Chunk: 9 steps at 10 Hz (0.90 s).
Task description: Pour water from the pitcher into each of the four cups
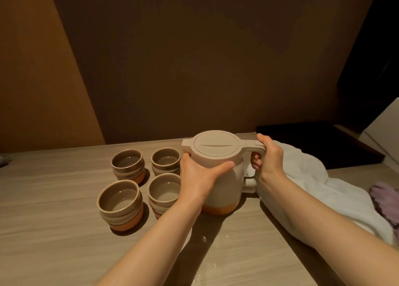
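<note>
A beige pitcher point(224, 156) with a closed lid and an orange base stands upright on the wooden table point(54, 231). My right hand point(269, 158) is wrapped around its handle on the right. My left hand point(198, 175) cups the front left of its body. To its left stand several grey-and-orange cups in a square: far left cup point(127, 162), far right cup point(165, 159), near left cup point(119, 200), near right cup point(164, 193). Water glints in the bottom of the cups. The pitcher's spout points toward the far right cup.
A white towel point(319, 186) lies crumpled right of the pitcher, under my right forearm. A purple cloth point(386, 199) sits at the right edge. A dark tray point(319, 143) lies behind the towel. Water drops point(204, 239) spot the table near me. A wall rises behind.
</note>
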Motion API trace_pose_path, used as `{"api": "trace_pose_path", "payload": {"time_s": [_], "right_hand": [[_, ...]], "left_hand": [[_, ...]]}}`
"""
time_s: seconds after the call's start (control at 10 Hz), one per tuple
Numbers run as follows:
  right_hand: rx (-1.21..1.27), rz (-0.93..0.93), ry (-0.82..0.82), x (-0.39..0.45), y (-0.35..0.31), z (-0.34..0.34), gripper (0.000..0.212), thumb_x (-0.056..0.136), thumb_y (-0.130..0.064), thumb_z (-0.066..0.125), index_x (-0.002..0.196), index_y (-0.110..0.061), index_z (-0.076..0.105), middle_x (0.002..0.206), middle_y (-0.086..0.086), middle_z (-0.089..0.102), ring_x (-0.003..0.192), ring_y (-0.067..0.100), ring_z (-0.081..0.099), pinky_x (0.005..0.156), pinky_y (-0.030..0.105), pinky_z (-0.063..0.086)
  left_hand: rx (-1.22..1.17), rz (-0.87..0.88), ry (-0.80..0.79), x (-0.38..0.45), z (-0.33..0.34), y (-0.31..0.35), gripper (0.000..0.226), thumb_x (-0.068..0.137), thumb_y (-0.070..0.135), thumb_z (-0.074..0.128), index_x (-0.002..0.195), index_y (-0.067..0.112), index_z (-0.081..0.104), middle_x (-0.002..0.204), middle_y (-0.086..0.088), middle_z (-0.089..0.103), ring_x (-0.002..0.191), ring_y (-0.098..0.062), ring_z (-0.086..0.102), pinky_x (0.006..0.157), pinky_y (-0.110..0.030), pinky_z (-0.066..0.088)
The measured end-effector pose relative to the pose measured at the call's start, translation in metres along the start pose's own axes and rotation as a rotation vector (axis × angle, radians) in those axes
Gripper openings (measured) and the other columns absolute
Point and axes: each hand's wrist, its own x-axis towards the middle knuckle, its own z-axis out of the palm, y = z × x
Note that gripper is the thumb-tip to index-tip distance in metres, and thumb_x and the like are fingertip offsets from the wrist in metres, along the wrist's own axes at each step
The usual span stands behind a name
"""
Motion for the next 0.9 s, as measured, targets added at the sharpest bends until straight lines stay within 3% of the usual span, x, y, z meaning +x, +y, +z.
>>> {"api": "trace_pose_path", "payload": {"time_s": [0.2, 0.4, 0.5, 0.6, 0.7, 0.8, 0.9], "right_hand": [[0.048, 0.003, -0.066, 0.013, 0.013, 0.005, 0.034, 0.072, -0.046, 0.061, 0.052, -0.019, 0.065, 0.045, 0.001, 0.051, 0.033, 0.01, 0.041, 0.033, 0.02, 0.029], [-0.002, 0.036, -0.188, 0.021, 0.015, 0.01, 0.045, 0.076, -0.055, 0.053, 0.062, -0.014, 0.066, 0.047, 0.001, 0.055, 0.037, 0.012, 0.044, 0.036, 0.021, 0.033], [-0.067, 0.033, -0.129, 0.019, 0.014, 0.013, 0.055, 0.081, -0.056, 0.044, 0.085, -0.006, 0.069, 0.078, 0.01, 0.072, 0.07, 0.023, 0.067, 0.064, 0.033, 0.055], [-0.259, 0.056, -0.046, 0.016, 0.006, 0.013, 0.07, 0.09, -0.061, 0.029, 0.108, -0.006, 0.069, 0.093, 0.013, 0.076, 0.089, 0.025, 0.071, 0.078, 0.037, 0.057], [-0.458, 0.074, -0.045, 0.007, -0.004, 0.01, 0.079, 0.096, -0.062, 0.014, 0.118, -0.007, 0.066, 0.093, 0.012, 0.075, 0.09, 0.025, 0.069, 0.075, 0.033, 0.051], [-0.625, 0.007, -0.063, -0.007, -0.01, 0.005, 0.07, 0.099, -0.059, 0.016, 0.132, -0.013, 0.057, 0.127, 0.011, 0.065, 0.119, 0.03, 0.057, 0.095, 0.036, 0.042], [-0.735, -0.124, -0.088, -0.031, -0.015, -0.006, 0.053, 0.102, -0.046, 0.031, 0.14, -0.014, 0.048, 0.135, 0.01, 0.058, 0.107, 0.02, 0.053, 0.083, 0.031, 0.037]], "left_hand": [[0.034, 0.018, 0.042, 0.002, -0.001, -0.003, 0.129, 0.038, 0.058, 0.089, 0.145, 0.022, 0.026, 0.141, 0.0, 0.043, 0.131, -0.024, 0.041, 0.106, -0.052, 0.042], [0.1, 0.035, 0.115, -0.001, 0.004, -0.003, 0.129, 0.045, 0.058, 0.088, 0.147, 0.017, 0.022, 0.144, -0.002, 0.036, 0.135, -0.024, 0.035, 0.108, -0.052, 0.039], [0.14, 0.06, 0.125, -0.004, 0.005, -0.004, 0.129, 0.049, 0.06, 0.086, 0.15, 0.016, 0.018, 0.15, -0.004, 0.031, 0.139, -0.026, 0.031, 0.11, -0.052, 0.036], [0.156, 0.059, 0.118, -0.005, 0.005, -0.004, 0.127, 0.054, 0.057, 0.085, 0.151, 0.015, 0.015, 0.153, -0.006, 0.028, 0.142, -0.026, 0.027, 0.112, -0.051, 0.034], [0.195, 0.082, 0.105, -0.008, 0.001, -0.005, 0.121, 0.06, 0.054, 0.084, 0.151, 0.012, 0.017, 0.156, -0.007, 0.025, 0.144, -0.025, 0.022, 0.114, -0.051, 0.03], [0.239, 0.091, 0.095, -0.014, -0.005, -0.006, 0.11, 0.068, 0.05, 0.08, 0.152, 0.014, 0.018, 0.159, -0.006, 0.018, 0.146, -0.025, 0.017, 0.117, -0.05, 0.024], [0.231, 0.124, 0.083, -0.03, -0.018, -0.005, 0.087, 0.077, 0.04, 0.077, 0.147, 0.018, 0.03, 0.152, -0.004, 0.032, 0.14, -0.025, 0.032, 0.111, -0.052, 0.034]]}}
